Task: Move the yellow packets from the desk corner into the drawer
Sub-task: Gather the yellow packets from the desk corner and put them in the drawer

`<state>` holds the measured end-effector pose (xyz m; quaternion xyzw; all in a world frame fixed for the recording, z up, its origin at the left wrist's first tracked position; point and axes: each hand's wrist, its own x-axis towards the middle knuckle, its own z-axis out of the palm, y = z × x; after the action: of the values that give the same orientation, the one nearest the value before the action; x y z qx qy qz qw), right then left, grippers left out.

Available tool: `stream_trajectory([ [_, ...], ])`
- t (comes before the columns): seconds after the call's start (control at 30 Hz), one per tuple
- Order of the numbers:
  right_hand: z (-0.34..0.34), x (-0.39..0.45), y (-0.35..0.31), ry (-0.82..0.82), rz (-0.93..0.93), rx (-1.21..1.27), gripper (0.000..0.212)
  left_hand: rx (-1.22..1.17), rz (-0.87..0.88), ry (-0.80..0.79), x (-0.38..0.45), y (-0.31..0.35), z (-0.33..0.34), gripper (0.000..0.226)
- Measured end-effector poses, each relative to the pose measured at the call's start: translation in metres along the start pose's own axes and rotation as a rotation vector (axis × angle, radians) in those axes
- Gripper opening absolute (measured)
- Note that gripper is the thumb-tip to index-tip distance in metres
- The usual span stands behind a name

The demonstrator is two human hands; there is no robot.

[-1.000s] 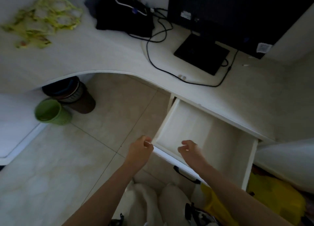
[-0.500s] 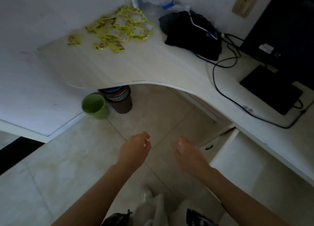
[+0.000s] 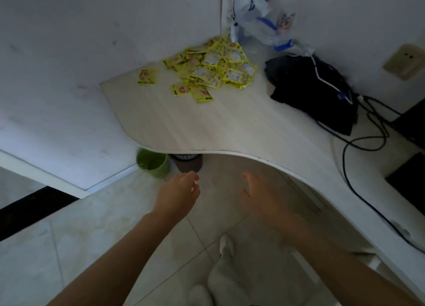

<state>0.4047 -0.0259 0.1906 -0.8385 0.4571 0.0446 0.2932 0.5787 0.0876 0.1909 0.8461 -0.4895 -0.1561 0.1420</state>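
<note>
A heap of several yellow packets [image 3: 216,64] lies in the far corner of the pale curved desk [image 3: 207,126], with one packet [image 3: 147,77] apart at the left and two [image 3: 192,92] nearer the front. My left hand [image 3: 178,194] hovers over the floor below the desk edge, fingers loosely curled, holding nothing. My right hand [image 3: 259,195] is beside it, blurred, fingers extended and empty. The drawer is out of view.
A black cloth bundle [image 3: 315,92] with cables [image 3: 368,126] lies right of the packets. Clear plastic bags [image 3: 264,18] stand in the corner. Under the desk sit a green bin [image 3: 151,163] and a brown bin [image 3: 187,164]. A wall socket [image 3: 403,61] is at the right.
The view has swung left from the open drawer to the desk corner. Both hands left the drawer front and now reach forward over the floor toward the desk.
</note>
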Motion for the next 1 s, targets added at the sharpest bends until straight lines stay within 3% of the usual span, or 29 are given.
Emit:
stream_trajectory([
  [0.53, -0.098, 0.222, -0.048, 0.027, -0.268, -0.143, 0.042, 0.056, -0.110, 0.080, 0.208, -0.018, -0.042, 0.027],
  [1.0, -0.091, 0.372, -0.090, -0.085, -0.135, -0.120, 0.037, 0.105, -0.138, -0.083, 0.341, -0.081, -0.049, 0.031],
])
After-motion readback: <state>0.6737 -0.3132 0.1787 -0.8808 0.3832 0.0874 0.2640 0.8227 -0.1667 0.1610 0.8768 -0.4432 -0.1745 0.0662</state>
